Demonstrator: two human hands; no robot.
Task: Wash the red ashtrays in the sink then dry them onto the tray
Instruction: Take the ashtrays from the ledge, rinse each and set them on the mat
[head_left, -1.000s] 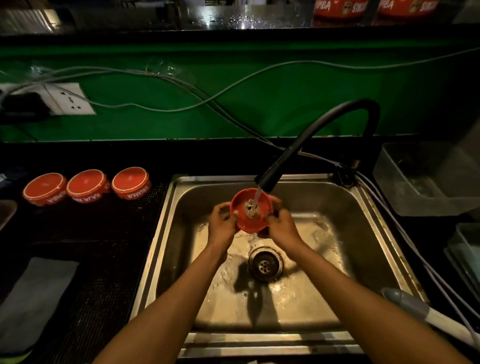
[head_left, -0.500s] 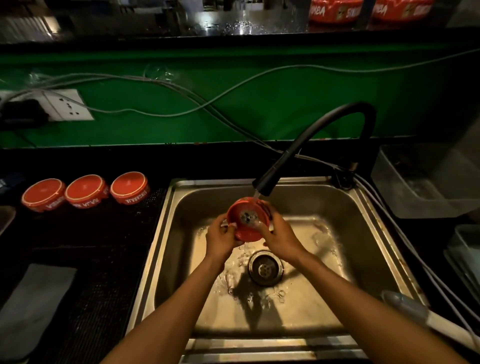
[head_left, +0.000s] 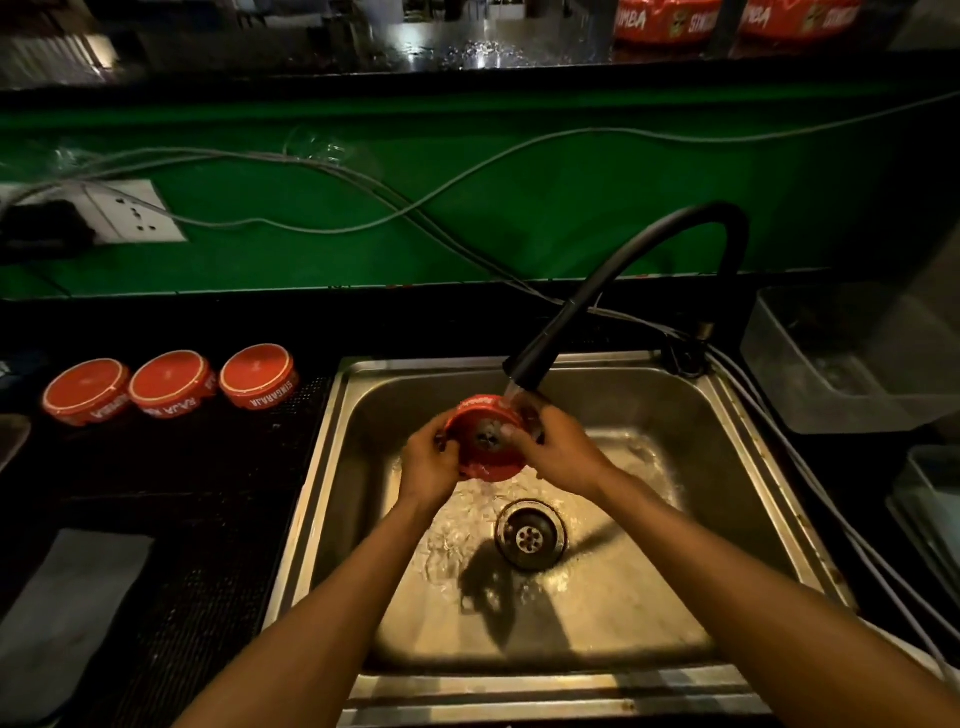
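So, largest first.
Sink (head_left: 727, 519): we stand at the steel basin, water pooling round the drain (head_left: 530, 534); nothing else lies in it.
Faucet (head_left: 613, 306): the black hose spout hangs just above our hands, its stream running down onto the piece we hold.
Progress: we judge this mid-wash, one piece under water, no drying begun.
Washing ashtray (head_left: 485, 441): red, tilted toward us over the basin, held between both hands.
Left hand (head_left: 428, 467): fingers curled round its left rim.
Right hand (head_left: 563, 452): gripping the right side, thumb across the face.
Waiting ashtrays (head_left: 171, 383): three sit upside down in a row on the dark counter, left of the sink; whether washed, we cannot tell.
Cloth (head_left: 62, 613): grey, flat at lower left, likely for drying.
Tray: we cannot pick it out for certain.
Obstacles: the spout crowds the lift-out; cables (head_left: 363, 176) trail behind.
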